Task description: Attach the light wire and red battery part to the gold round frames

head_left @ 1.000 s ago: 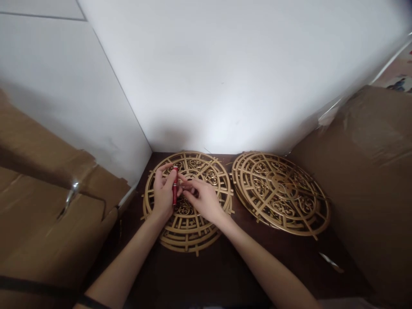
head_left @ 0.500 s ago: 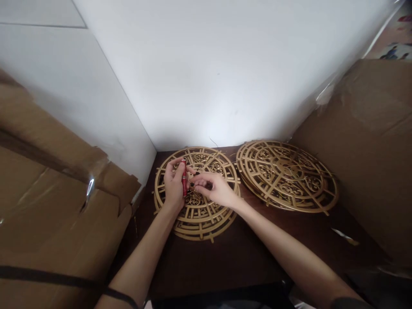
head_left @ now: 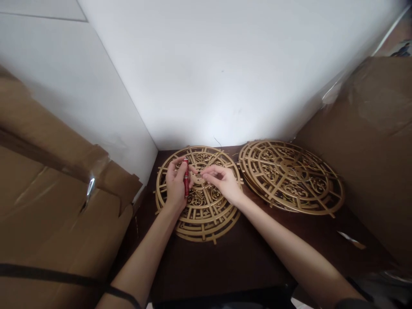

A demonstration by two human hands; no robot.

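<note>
Above the left stack of round gold openwork panels, my left hand is closed on a slim red pen-like tube, held upright against the palm by the thumb. Just to its right, my right hand pinches with thumb and fingertips over the middle of the top panel. Whatever lies in that pinch is too small to make out. The fingertips of both hands almost meet at the panel's centre.
A second stack of gold panels lies to the right on the dark table. A small knife-like tool rests at the right. Cardboard stands on the left and more cardboard on the right. Behind is a white wall.
My right hand's fingers have shifted slightly right and up, and the dark bits at its fingertips are less visible. My left hand keeps its hold on the red tube. The view has moved slightly.
</note>
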